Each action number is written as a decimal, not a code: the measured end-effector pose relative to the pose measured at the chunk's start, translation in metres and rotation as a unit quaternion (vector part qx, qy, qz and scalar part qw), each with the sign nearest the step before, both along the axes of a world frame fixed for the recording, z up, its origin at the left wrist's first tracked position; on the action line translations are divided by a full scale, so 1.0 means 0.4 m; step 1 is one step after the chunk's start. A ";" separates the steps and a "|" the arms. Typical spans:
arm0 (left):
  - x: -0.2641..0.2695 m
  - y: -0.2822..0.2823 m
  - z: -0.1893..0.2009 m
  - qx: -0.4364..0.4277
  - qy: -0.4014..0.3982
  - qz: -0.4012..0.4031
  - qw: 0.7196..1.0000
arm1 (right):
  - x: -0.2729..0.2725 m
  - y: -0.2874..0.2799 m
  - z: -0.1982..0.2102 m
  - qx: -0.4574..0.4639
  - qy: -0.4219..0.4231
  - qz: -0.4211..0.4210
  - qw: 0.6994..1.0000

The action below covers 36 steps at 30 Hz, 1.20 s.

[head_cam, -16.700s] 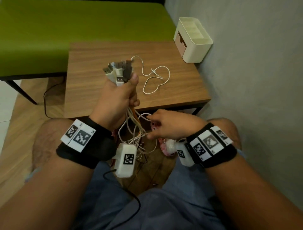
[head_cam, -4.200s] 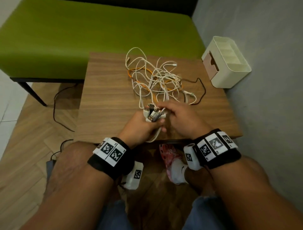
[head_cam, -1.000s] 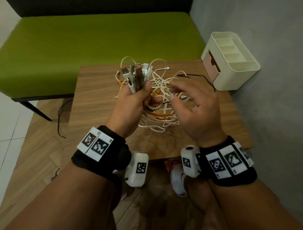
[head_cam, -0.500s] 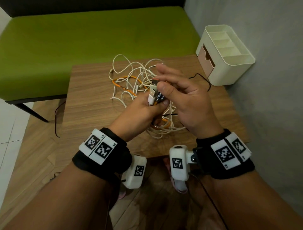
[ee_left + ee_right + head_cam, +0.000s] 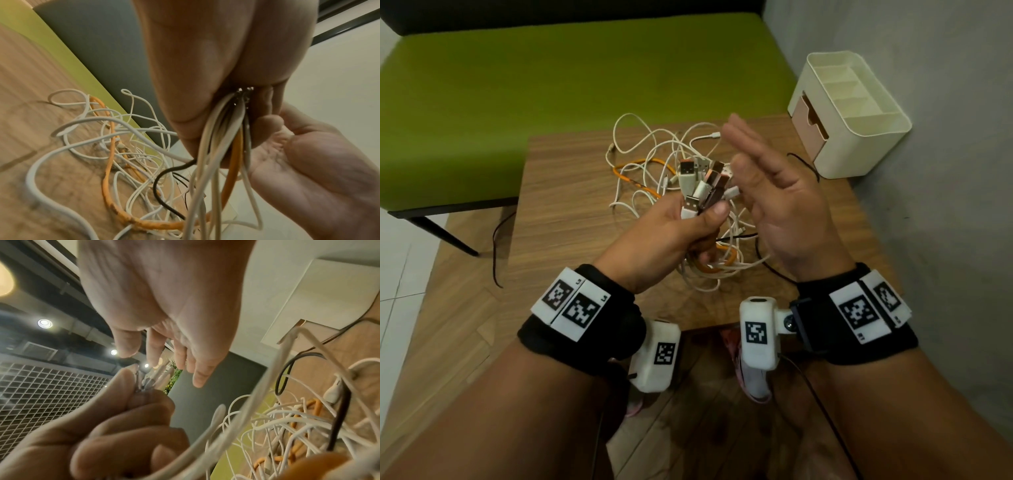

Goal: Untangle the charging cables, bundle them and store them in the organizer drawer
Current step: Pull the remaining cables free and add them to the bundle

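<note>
My left hand [image 5: 671, 229] grips several USB plugs [image 5: 702, 185] in a fist, their metal ends pointing up. From the fist the white, orange and black cables [image 5: 224, 162] hang down to a loose tangle [image 5: 654, 164] on the wooden table [image 5: 571, 219]. My right hand [image 5: 767, 192] is held flat just right of the plugs, palm toward them, fingers straight and holding nothing. The right wrist view shows the same straight fingers [image 5: 197, 366] above my left fist [image 5: 115, 431]. The cream organizer [image 5: 859, 116] with its tan drawer [image 5: 808, 120] stands at the table's far right corner.
A green bench [image 5: 551, 92] runs behind the table. A grey wall [image 5: 945, 171] stands close on the right. A thin black cable [image 5: 804, 168] trails toward the organizer. Wooden floor shows below the table's near edge.
My right hand has let go of the plugs and opened flat beside them. My left hand has tilted the plug ends upward and keeps its grip.
</note>
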<state>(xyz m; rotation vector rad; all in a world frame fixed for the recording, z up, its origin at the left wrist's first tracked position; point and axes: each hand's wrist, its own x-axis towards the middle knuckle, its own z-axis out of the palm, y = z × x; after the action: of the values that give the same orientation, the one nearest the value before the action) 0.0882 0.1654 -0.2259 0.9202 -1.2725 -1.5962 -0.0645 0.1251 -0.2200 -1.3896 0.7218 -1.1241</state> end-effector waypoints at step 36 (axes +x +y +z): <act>0.011 0.002 0.003 -0.046 -0.011 0.085 0.995 | 0.028 0.017 0.000 0.066 -0.090 0.166 0.980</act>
<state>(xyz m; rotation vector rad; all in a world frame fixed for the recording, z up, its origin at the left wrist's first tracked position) 0.0926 0.1661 -0.2246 0.9642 -1.2386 -1.3863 -0.0533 0.1319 -0.2202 -1.2237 0.4073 -0.9061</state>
